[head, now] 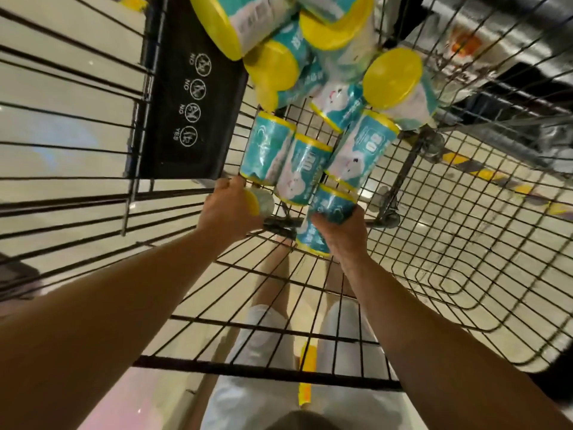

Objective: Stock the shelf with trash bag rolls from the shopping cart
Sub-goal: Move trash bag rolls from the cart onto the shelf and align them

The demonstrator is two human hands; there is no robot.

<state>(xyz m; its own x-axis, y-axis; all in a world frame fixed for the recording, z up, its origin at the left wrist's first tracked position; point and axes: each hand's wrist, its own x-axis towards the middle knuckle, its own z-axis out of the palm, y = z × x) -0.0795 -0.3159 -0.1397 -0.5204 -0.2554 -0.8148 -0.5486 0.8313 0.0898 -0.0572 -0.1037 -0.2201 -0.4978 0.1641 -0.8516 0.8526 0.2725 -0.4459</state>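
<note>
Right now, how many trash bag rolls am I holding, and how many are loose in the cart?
Rolls held: 2, one in the left grip, one in the right grip
Loose rolls in the cart: 8 that I can make out; the far pile is blurred
Total: 10

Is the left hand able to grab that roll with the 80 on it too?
Probably not right now. The left hand already grips a roll, and the roll marked 80 lies farther right in the cart, nearer the right hand, which also holds one.
</note>
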